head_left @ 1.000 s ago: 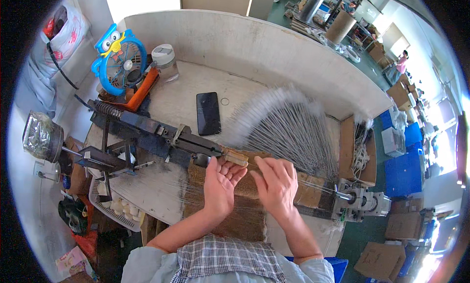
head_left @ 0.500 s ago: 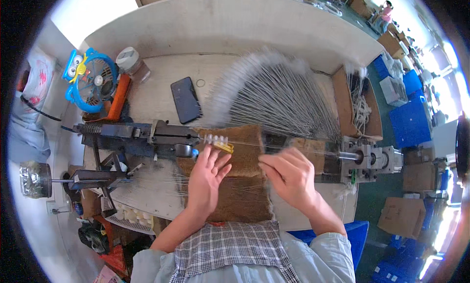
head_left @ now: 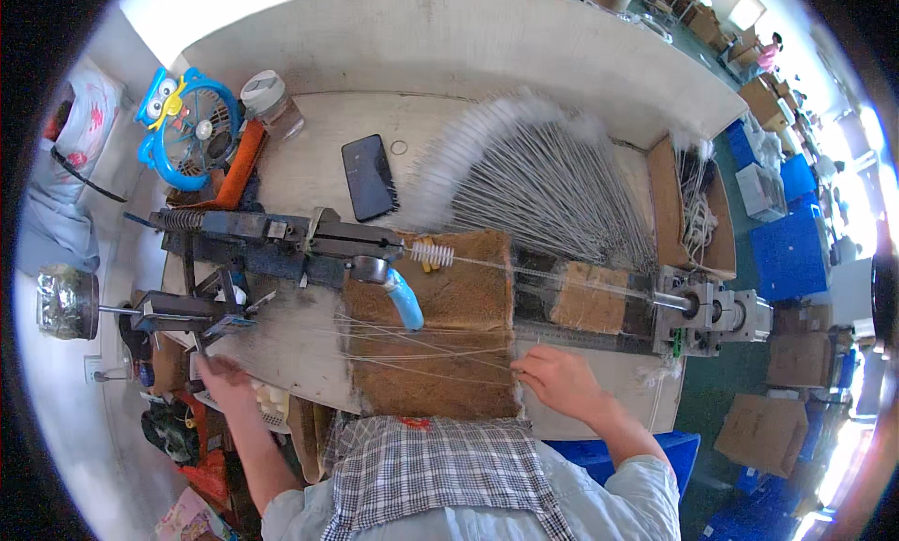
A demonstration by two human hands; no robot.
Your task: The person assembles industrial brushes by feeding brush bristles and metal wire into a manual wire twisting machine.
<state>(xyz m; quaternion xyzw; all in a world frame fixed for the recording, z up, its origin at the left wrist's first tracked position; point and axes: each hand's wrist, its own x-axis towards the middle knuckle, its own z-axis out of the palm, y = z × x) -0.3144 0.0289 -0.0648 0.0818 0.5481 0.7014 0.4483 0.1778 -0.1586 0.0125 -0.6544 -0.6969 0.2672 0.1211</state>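
Observation:
A spiral brush with white bristles (head_left: pixel 433 254) sits at the jaws of the black clamp (head_left: pixel 351 238). From it a twisted wire (head_left: pixel 552 273) runs right to the metal chuck (head_left: pixel 676 302). A blue-sleeved handle (head_left: pixel 405 302) hangs from the clamp over the brown cloth (head_left: pixel 431 391). Several loose thin wires (head_left: pixel 412 356) lie across that cloth. My right hand (head_left: pixel 560 380) pinches thumb and finger together at the right ends of these wires, apparently on one. My left hand (head_left: pixel 227 384), smeared by motion, is at the lower end of a dark lever (head_left: pixel 199 344).
Behind the machine fans out a big pile of wire brushes (head_left: pixel 552 180). A phone (head_left: pixel 369 177), a clear jar (head_left: pixel 272 103) and a blue fan (head_left: pixel 192 133) stand at the back left. An open carton (head_left: pixel 716 227) sits at the right. A tall board (head_left: pixel 449 40) closes the far side.
My left hand has left the brush and moved down and left to the lever. My right hand has lowered to the loose wires. The blue-sleeved handle has swung toward me.

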